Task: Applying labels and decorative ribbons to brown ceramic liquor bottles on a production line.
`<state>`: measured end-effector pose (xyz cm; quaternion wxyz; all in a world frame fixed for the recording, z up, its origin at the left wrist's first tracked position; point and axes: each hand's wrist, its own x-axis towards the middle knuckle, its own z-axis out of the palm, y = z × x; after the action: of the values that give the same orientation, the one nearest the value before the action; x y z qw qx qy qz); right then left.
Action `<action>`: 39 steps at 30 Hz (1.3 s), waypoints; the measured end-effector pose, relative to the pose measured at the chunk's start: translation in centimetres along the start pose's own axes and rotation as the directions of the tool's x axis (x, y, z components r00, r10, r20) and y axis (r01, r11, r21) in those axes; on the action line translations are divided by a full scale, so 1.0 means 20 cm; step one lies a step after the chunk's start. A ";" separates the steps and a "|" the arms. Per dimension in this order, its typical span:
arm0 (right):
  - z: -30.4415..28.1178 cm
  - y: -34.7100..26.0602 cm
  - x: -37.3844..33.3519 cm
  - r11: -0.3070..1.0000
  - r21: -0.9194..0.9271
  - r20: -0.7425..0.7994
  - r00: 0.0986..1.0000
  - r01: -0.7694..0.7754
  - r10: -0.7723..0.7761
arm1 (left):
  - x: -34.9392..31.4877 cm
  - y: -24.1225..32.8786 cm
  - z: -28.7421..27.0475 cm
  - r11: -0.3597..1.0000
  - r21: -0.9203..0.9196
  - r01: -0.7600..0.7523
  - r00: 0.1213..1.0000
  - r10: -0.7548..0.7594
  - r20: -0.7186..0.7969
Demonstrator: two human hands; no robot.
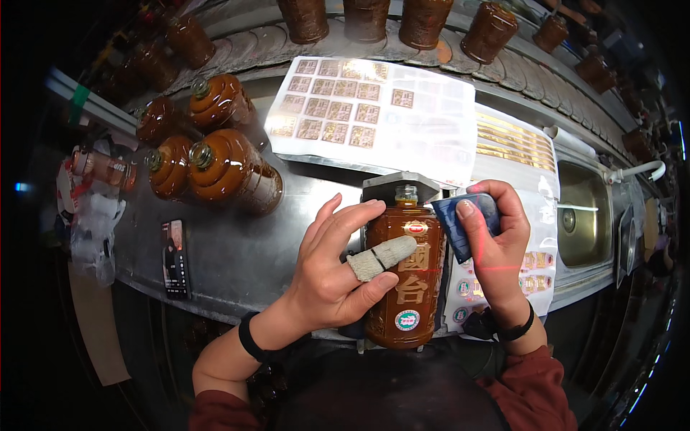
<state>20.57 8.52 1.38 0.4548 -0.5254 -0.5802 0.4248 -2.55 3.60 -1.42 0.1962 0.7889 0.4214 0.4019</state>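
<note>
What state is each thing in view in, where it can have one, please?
Front bottle: uncapped, stickers on its front
Left hand: fingers spread, touching the front bottle, one finger wrapped
Right hand: closed on the blue pad
Blue pad: gripped
Left bottles: grouped, visible necks uncapped
Sticker sheet: partly bare
Phone: screen lit

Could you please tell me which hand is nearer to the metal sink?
The right hand: holding a blue pad, it is left of the metal sink, with a white sheet between. The left hand is farther left, fingers over the brown bottle.
</note>
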 end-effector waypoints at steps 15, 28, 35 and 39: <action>0.00 0.01 0.00 0.999 0.032 -0.007 1.000 0.026 -0.026 | -0.03 0.03 -0.02 0.996 0.058 0.071 0.997 -0.074 0.036; 0.00 -0.01 -0.01 0.999 0.022 -0.005 0.999 0.038 -0.038 | 0.08 0.07 0.04 0.997 0.076 0.017 1.000 -0.017 0.006; -0.01 -0.04 -0.05 0.996 0.092 -0.015 1.000 0.010 -0.009 | 0.08 -0.01 0.08 0.996 0.030 0.080 0.993 -0.077 -0.089; -0.04 -0.07 -0.08 0.995 0.093 0.005 1.000 0.024 -0.024 | 0.07 -0.04 0.09 0.972 -0.152 0.177 0.975 -0.195 -0.107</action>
<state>21.10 6.78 2.70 0.4820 -0.4952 -0.5675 0.4477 -1.10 5.25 -2.38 0.2625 0.7041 0.4752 0.4578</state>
